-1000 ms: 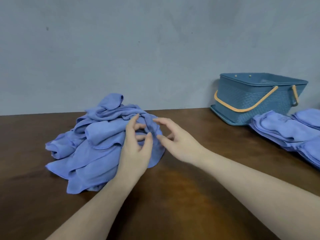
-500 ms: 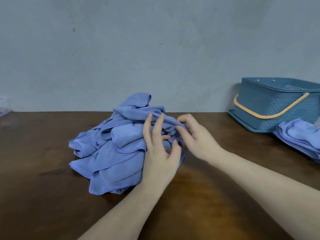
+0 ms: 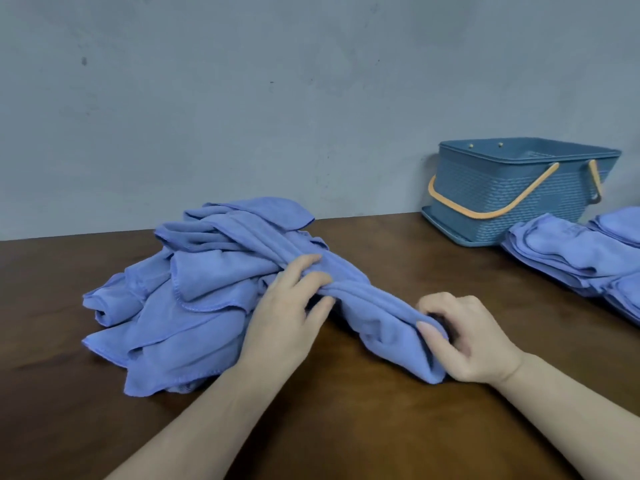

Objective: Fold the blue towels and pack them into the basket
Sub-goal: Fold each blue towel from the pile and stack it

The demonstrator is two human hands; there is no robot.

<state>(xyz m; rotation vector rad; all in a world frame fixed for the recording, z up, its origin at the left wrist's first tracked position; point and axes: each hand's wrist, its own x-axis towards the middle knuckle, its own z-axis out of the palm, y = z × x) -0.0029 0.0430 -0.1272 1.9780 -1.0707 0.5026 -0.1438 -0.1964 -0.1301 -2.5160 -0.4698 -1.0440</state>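
While my left hand [image 3: 289, 311] pinches one twisted blue microfibre towel [image 3: 377, 306] where it leaves the heap, my right hand [image 3: 464, 341] is closed on its free end, down on the dark brown wooden table [image 3: 346, 427]. Hands apart, towel stretched between them like a rope, not yet flat. The crumpled pile of unfolded blue towels [image 3: 194, 296] sits left of centre, several pieces, exact count unclear. Folded blue towels [image 3: 568, 258] are stacked at the far right, partly cut off by the frame edge, just beside the teal woven-pattern plastic basket with orange handles [image 3: 519, 199] by the wall. Basket interior mostly hidden; nothing shows above the rim, so packing looks not started. My estimate: folding roughly midway. Left to do: spread and fold this one, clear the pile, load the stacks.
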